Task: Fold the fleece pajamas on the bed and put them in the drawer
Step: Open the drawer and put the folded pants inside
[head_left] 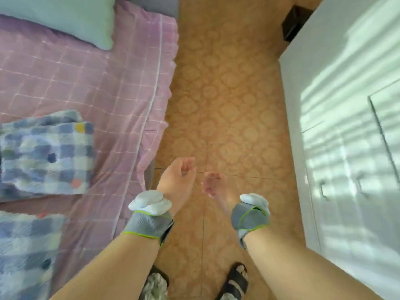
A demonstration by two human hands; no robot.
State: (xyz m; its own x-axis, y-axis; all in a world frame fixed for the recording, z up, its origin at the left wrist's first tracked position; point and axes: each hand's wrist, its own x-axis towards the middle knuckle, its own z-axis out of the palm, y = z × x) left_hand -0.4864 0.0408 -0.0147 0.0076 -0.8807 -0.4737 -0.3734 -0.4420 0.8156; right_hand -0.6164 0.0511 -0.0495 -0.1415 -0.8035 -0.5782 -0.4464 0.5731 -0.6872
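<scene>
A folded piece of blue checked fleece pajamas (46,153) lies on the pink checked bed cover (112,87) at the left. A second blue checked fleece piece (26,252) rests on the bed at the lower left, partly cut off by the frame edge. My left hand (177,180) hangs over the floor just off the bed's edge, fingers loosely curled and holding nothing. My right hand (213,186) is beside it, blurred, fingers apart and empty. Both hands are apart from the pajamas. A white drawer unit (346,148) stands at the right, its fronts closed.
An orange patterned floor (227,94) runs between the bed and the white unit. A pale green pillow (71,18) lies at the head of the bed. A dark box (294,22) stands at the far end. My sandalled feet (236,280) show at the bottom.
</scene>
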